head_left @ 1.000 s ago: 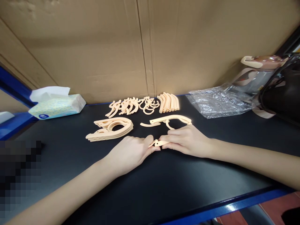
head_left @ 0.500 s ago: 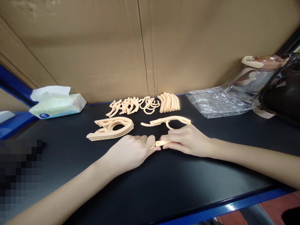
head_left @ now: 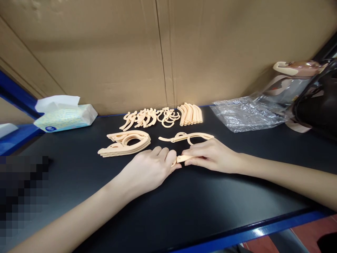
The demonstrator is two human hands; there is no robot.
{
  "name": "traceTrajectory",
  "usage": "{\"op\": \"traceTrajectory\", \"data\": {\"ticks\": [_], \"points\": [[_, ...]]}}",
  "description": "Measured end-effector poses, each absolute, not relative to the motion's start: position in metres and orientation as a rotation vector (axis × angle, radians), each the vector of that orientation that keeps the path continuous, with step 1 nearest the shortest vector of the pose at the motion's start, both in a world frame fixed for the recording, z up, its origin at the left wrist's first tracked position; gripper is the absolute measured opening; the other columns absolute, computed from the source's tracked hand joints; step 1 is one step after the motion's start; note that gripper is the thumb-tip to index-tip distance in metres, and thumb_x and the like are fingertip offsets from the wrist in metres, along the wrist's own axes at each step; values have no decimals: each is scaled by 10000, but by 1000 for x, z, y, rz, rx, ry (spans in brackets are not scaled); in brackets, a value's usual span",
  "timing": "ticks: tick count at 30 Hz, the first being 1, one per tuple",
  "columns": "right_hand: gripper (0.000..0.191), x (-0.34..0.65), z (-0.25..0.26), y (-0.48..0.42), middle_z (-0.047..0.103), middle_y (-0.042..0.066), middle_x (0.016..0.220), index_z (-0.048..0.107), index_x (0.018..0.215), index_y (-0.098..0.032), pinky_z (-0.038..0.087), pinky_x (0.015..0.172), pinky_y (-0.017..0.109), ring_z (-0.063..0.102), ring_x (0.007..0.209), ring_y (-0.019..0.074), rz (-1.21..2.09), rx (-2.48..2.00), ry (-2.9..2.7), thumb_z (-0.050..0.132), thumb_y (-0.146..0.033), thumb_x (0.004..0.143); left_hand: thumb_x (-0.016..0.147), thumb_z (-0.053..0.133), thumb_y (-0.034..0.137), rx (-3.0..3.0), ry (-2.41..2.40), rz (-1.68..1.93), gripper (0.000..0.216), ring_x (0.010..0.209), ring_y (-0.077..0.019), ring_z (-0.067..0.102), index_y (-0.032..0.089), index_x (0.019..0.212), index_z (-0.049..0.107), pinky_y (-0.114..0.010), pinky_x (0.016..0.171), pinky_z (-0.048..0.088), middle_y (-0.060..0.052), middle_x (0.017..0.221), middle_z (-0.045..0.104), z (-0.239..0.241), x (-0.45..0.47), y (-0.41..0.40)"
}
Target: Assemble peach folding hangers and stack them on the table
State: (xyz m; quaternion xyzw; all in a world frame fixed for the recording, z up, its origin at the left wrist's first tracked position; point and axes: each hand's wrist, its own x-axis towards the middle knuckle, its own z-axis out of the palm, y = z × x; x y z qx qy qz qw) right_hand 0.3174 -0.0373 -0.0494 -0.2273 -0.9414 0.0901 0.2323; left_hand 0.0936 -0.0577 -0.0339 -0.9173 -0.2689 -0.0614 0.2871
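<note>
My two hands meet over the middle of the black table point(head_left: 200, 211), working on one cream plastic folding hanger point(head_left: 184, 159). Closed in a pinch, my left hand point(head_left: 151, 167) grips the end of its near arm. My right hand point(head_left: 210, 154) wraps round that same arm, with its thumb below and fingers above. Beyond the fingers, the far arm point(head_left: 179, 138) stretches left, with a thin curved tip at its end. A ring-shaped part point(head_left: 191, 139) shows partly behind the right hand. Left of it lies a stack of folded hangers point(head_left: 126, 151).
Along the cardboard wall point(head_left: 105, 59) lie loose curved pieces point(head_left: 146, 117), hooks point(head_left: 167, 117) and a row of hollow arms point(head_left: 191, 114). A tissue pack point(head_left: 65, 117) sits at left. Clear plastic bags point(head_left: 242, 114), a bottle point(head_left: 289, 84) and a black bag point(head_left: 321, 102) occupy the right.
The hanger's far arm has turned, and a small curved part now shows above it. Both hands keep their grip and have barely shifted.
</note>
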Motion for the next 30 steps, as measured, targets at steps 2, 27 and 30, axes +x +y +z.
{"op": "traceTrajectory", "data": {"ticks": [2,27,30], "points": [[249,318,-49,-37,703,20,936,641,1038,-156,430,684,238,592,746,126,247,-628,-2586,447,-273,935,953,343,313,-2460,-727,-162,282,532,-160,500,176,723,433,-289,475,269,-4,609,502,-33,93,-58],[300,319,-55,-41,614,-7,726,628,1096,-200,355,551,195,561,643,87,-1,-692,-2619,391,-321,958,972,219,346,-2932,-980,-129,365,486,-130,529,189,696,397,-231,471,301,15,564,539,-30,90,-53],[301,319,-56,-40,613,-7,719,628,1096,-198,355,551,191,555,633,83,15,-688,-2610,389,-320,958,970,217,352,-2961,-1059,-106,357,493,-137,531,189,717,409,-236,475,296,16,581,544,-30,90,-54]]}}
